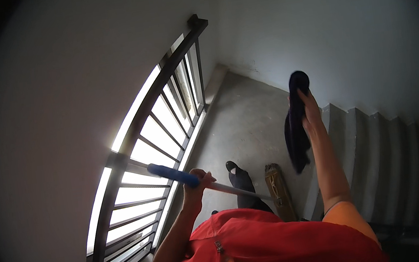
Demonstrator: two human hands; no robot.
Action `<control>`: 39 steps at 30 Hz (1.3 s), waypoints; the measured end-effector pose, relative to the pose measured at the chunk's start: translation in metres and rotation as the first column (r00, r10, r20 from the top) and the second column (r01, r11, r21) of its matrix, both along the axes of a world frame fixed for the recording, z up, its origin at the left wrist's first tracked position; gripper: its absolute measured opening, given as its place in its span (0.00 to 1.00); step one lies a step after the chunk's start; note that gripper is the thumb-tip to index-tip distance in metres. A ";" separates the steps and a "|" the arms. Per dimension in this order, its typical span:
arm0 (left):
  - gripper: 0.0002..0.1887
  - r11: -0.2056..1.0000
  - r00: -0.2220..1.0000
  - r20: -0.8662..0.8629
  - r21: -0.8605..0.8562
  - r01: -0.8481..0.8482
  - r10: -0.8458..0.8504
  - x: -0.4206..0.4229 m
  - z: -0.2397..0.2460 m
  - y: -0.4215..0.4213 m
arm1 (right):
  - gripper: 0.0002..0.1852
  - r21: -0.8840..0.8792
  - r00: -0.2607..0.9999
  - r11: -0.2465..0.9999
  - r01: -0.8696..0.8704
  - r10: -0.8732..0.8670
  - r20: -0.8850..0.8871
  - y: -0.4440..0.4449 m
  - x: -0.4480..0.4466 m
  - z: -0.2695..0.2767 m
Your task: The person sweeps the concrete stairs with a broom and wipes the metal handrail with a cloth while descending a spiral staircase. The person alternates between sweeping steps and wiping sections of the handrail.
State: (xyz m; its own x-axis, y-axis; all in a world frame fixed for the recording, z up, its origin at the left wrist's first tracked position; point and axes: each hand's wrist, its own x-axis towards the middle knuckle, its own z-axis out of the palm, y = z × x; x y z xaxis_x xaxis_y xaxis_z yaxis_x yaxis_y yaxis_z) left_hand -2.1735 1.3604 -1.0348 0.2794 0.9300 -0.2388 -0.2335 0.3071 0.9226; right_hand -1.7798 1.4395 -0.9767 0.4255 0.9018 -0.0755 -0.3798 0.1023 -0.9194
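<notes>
My left hand (196, 183) grips a pale pole (227, 188) just below its blue sleeve-like end (171, 173). The pole slants down to the right across my legs, towards a brown flat mop head (279, 189) on the floor; my red vest covers part of that head, and where the two join is hard to see. Out to the front right, my right hand (308, 107) holds a dark purple cloth (297, 130). The cloth is bunched at the top and hangs down from the fingers, apart from the wall.
A dark metal railing (143, 114) runs in front of a bright window on the left. Concrete stairs (359, 142) lie to the right, along a pale wall (323, 26). I stand on a grey concrete landing (245, 114), with one dark shoe (231, 166) showing.
</notes>
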 end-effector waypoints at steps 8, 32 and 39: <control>0.03 0.996 0.998 0.030 -0.060 0.060 -0.058 0.097 0.001 0.102 | 0.21 -0.115 0.800 0.955 -0.275 0.293 0.523 0.282 0.000 -0.007; 0.02 0.993 0.997 0.004 -0.085 0.081 -0.081 0.143 0.011 0.146 | 0.11 0.011 -0.135 0.932 -0.363 -0.065 0.989 0.482 -0.120 -0.067; 0.07 0.987 0.989 0.004 -0.071 0.147 -0.147 0.099 0.022 0.089 | 0.12 0.118 -0.005 0.883 -0.455 -0.135 0.991 0.322 -0.227 -0.055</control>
State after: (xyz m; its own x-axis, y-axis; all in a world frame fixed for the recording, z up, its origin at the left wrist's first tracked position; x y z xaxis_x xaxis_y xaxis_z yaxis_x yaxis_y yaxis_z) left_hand -2.0742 1.4497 -1.0125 0.4112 0.8596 -0.3032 -0.1804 0.4028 0.8973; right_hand -2.0072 1.7612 -1.0313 -0.3452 0.7726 0.5328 0.7744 0.5552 -0.3034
